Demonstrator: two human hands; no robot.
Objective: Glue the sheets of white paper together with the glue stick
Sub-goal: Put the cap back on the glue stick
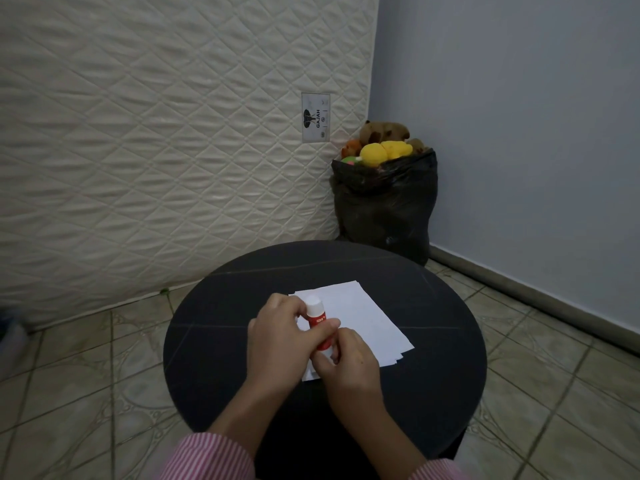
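Above the sheets of paper on the round black table, the glue stick was held by both hands. The left hand curled round its middle, thumb across the red label; the right hand pinched its lower end. The stick was white, capped, and tilted, its cap pointing away from the person. The white sheets lay slightly fanned in a stack near the table's centre.

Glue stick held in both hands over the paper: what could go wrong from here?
The white cap is on the glue stick, so pulling it with left hand and right hand might jerk it loose. Nothing pins the paper sheets, already fanned unevenly, so they may shift on the round black table and glue crooked.
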